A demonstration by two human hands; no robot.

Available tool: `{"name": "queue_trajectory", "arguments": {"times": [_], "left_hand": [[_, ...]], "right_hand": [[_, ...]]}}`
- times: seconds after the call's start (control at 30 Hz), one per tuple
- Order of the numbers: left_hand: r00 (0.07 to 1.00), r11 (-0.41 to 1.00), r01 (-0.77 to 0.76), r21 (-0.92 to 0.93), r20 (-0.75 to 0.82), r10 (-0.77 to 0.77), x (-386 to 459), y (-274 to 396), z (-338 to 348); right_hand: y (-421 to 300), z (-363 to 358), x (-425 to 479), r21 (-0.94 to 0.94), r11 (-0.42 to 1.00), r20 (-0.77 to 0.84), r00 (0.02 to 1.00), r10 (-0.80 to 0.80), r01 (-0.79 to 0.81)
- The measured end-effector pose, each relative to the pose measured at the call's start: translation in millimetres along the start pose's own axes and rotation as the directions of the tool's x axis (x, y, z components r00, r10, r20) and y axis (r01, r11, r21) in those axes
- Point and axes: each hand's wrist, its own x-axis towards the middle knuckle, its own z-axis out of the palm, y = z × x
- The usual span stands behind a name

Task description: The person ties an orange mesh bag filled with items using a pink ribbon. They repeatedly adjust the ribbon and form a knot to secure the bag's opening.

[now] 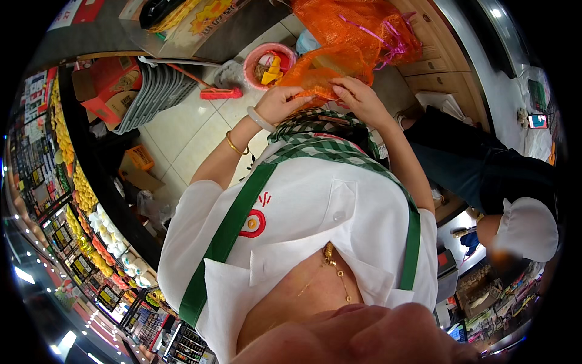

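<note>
An orange mesh bag [334, 63] hangs in front of my green-and-white checked apron [318, 150]. My left hand [283, 103], with a pale bangle at the wrist, pinches the near edge of the mesh between thumb and fingers. On the other side of that edge, my right hand [359, 99] grips the gathered mesh with bent fingers. Just beyond stands a fuller orange mesh sack [318, 16], with pink plastic string [394, 43] on it. What the sack holds cannot be made out.
A pink bucket [248, 68] with rubbish stands on the tiled floor, beside a red broom [221, 93]. Grey stacked plastic items [159, 93] and a red carton [102, 107] are at left. Wooden drawers [439, 82] and another person [473, 168] are close on the right.
</note>
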Motion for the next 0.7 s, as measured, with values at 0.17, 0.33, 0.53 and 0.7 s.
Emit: {"name": "queue_trajectory", "arguments": {"times": [0.17, 0.33, 0.53, 0.7], "left_hand": [[0.992, 0.962, -0.130, 0.241, 0.029, 0.127, -2.0, 2.2, -3.7], [0.982, 0.863, -0.181, 0.471, 0.033, 0.188, -13.8, -14.6, -5.1], [0.984, 0.869, 0.101, 0.485, -0.176, -0.016, -50.2, -118.9, -35.1], [0.790, 0.724, 0.548, 0.419, -0.544, -0.284, -111.4, -196.1, -97.5]], "right_hand": [[16.2, -8.6, -2.9, -0.013, 0.973, 0.398, 0.891, 0.218, -0.232], [20.5, -19.9, -5.2, -0.223, 0.969, -0.084, 0.992, 0.091, -0.108], [55.7, -127.4, -17.0, -0.711, 0.572, -0.496, 0.869, 0.005, -0.409], [120.1, -258.1, -81.9, -0.648, 0.253, -0.751, 0.659, -0.049, -0.719]]}}
